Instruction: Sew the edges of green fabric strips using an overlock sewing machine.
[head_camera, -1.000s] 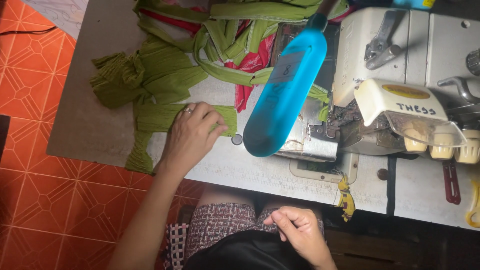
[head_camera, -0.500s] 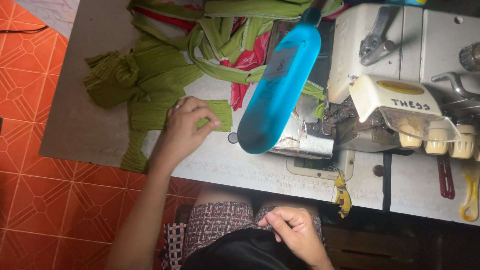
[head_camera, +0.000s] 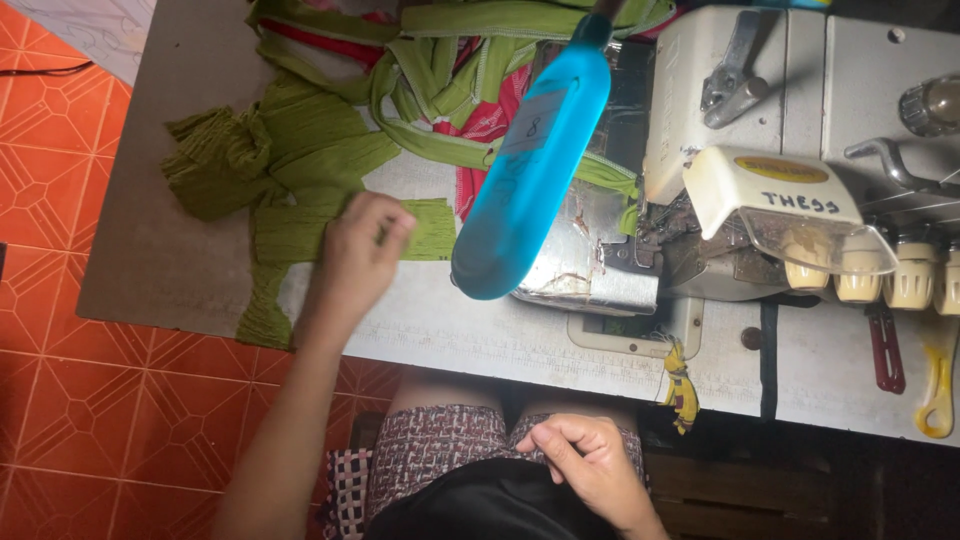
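Left hand (head_camera: 362, 240) fingers curled, pinching green fabric strip (head_camera: 300, 225); right hand (head_camera: 590, 465) fingers pinching black cloth (head_camera: 480, 510).

head: worn, looks steeply down | near | table (head_camera: 180, 260), sewing machine (head_camera: 760, 130), lap below

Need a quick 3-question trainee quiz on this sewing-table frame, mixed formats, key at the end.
1. True or false: the left hand rests on the green fabric.
2. Where is the right hand? A) on the sewing machine B) in the lap, on black cloth C) on the blue lamp
3. Fill in: yellow scissors lie at the table's far ____ edge.

Key: 1 true; 2 B; 3 right.
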